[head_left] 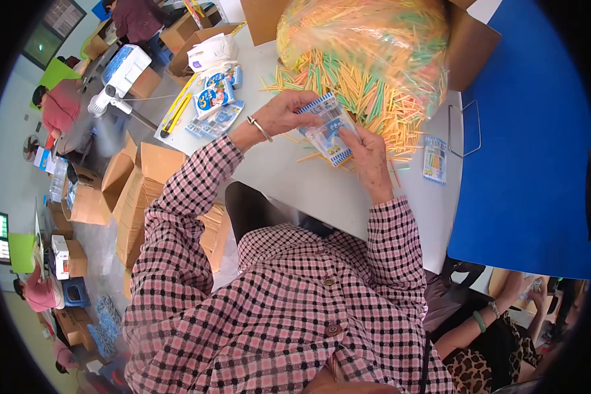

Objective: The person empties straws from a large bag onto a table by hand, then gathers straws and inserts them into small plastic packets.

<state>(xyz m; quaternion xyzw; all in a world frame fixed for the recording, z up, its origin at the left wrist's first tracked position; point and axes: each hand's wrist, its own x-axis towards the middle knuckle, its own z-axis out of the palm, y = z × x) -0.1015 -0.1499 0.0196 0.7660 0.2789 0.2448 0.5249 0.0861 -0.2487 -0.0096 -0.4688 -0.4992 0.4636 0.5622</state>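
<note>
Between my two hands is a small plastic packet (335, 136) with blue-and-white striped ends, tilted over the white table. My left hand (284, 113), with a bracelet at the wrist, pinches its upper left edge. My right hand (369, 156) grips its right side, thumb across the front. Whether anything is inside cannot be made out. Just beyond lies a heap of thin coloured sticks (348, 82), yellow, orange, green and pink, spilling from a large clear plastic bag (368, 33). To the right, a similar packet (435, 159) lies flat with coloured sticks showing through.
Several blue-and-white packets (215, 98) lie left of my hands, near a yellow box cutter (176, 117) and a tissue pack (211, 52). A small fan (108, 100) stands beyond the table's left edge. Cardboard boxes (144, 190) are on the floor. Other people sit left and right.
</note>
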